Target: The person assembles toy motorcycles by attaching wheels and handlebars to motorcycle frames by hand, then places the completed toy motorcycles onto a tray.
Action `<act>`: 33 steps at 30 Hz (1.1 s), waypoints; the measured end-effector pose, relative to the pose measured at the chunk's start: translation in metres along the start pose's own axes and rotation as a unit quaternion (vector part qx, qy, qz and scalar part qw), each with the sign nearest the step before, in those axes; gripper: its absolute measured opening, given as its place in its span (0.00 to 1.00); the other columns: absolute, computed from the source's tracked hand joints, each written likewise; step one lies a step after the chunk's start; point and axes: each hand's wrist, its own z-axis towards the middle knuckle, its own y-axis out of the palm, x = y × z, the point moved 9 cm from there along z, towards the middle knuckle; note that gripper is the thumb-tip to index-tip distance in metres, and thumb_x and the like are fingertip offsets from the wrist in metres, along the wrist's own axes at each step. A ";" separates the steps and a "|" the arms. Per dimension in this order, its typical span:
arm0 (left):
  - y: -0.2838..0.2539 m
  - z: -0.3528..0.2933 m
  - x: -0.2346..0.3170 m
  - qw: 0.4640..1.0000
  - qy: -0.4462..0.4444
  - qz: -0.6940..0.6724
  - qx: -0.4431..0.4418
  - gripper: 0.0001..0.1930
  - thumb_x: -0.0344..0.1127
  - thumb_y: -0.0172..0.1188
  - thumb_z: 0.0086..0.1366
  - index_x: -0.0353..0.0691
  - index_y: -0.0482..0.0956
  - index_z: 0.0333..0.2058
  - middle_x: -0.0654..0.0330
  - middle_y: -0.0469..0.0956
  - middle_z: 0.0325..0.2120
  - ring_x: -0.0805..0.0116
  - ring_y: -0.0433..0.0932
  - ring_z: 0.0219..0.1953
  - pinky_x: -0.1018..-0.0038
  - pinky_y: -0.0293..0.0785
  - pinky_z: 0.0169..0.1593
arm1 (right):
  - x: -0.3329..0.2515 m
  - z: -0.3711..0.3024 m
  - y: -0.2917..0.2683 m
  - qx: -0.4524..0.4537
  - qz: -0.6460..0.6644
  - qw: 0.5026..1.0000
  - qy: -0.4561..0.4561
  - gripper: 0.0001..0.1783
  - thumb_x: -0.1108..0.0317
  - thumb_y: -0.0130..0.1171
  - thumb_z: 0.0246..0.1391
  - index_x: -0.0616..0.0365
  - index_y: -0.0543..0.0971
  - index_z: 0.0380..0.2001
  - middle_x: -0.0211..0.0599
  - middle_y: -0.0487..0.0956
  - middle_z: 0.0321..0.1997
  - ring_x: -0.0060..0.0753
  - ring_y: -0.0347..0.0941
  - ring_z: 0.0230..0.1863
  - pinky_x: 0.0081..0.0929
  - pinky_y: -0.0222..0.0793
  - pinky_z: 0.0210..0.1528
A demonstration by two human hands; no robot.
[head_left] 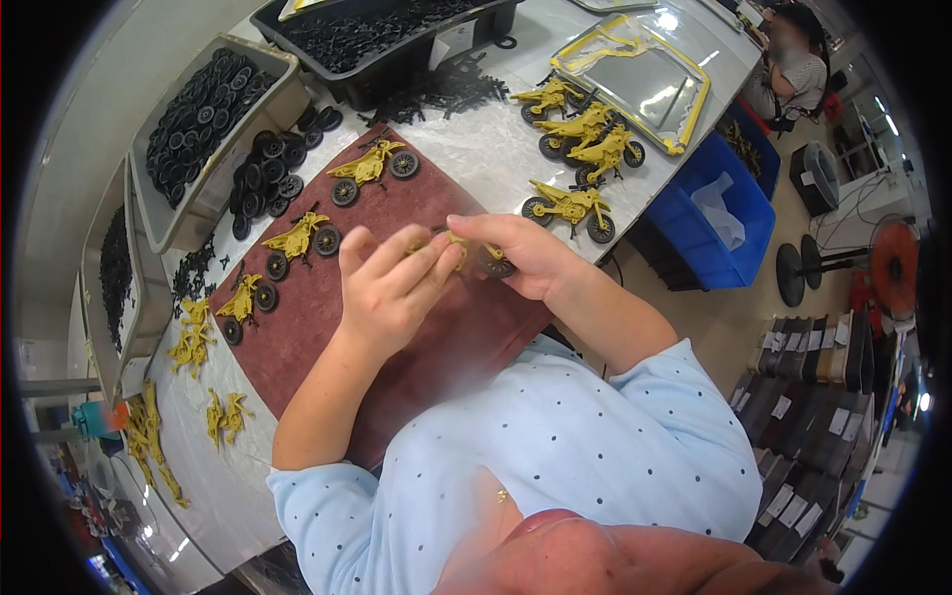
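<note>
Above a reddish-brown cloth (pixel 290 359), a yellow toy motorcycle (pixel 463 254) with a dark wheel is between my two hands. My right hand (pixel 531 256) is closed around its wheel end. From the other side, the bent fingers of my left hand (pixel 395 290) pinch the yellow body. Much of the toy is covered by my fingers, so its far parts are hidden. Along the cloth's far left edge stand a toy motorcycle (pixel 373 165), another toy motorcycle (pixel 297 238) and a third toy motorcycle (pixel 241 298), each yellow with black wheels.
Loose black wheels (pixel 266 171) lie beside a grey bin (pixel 281 83) of wheels. A black bin (pixel 346 90) holds small black parts. Yellow body parts (pixel 191 342) lie at left. More toy motorcycles (pixel 572 203) stand right, near a yellow-edged tray (pixel 635 84) and blue bin (pixel 729 260).
</note>
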 end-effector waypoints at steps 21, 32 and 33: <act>0.105 0.035 0.026 0.970 -0.054 -0.132 -0.196 0.40 0.35 0.68 0.49 0.40 0.60 0.61 0.51 0.63 0.60 0.51 0.61 0.62 0.57 0.60 0.59 | -0.072 -0.086 -0.136 0.367 -0.523 0.739 -0.215 0.31 0.51 0.70 0.45 0.63 0.70 0.42 0.41 0.77 0.34 0.28 0.71 0.34 0.27 0.70 0.38; 0.177 0.063 0.030 0.951 -0.097 -0.154 -0.251 0.56 0.46 0.74 0.40 0.40 0.51 0.65 0.48 0.68 0.43 0.48 0.73 0.41 0.58 0.72 0.41 | -0.112 -0.099 -0.124 0.241 -0.463 0.802 -0.291 0.38 0.70 0.72 0.40 0.59 0.64 0.54 0.38 0.71 0.47 0.25 0.71 0.42 0.23 0.71 0.41; 0.176 0.072 0.032 0.951 -0.099 -0.153 -0.248 0.56 0.46 0.74 0.40 0.40 0.51 0.65 0.48 0.68 0.43 0.48 0.73 0.41 0.58 0.72 0.41 | -0.120 -0.099 -0.135 0.232 -0.439 0.831 -0.252 0.40 0.71 0.71 0.40 0.59 0.63 0.57 0.39 0.71 0.48 0.25 0.70 0.43 0.23 0.71 0.43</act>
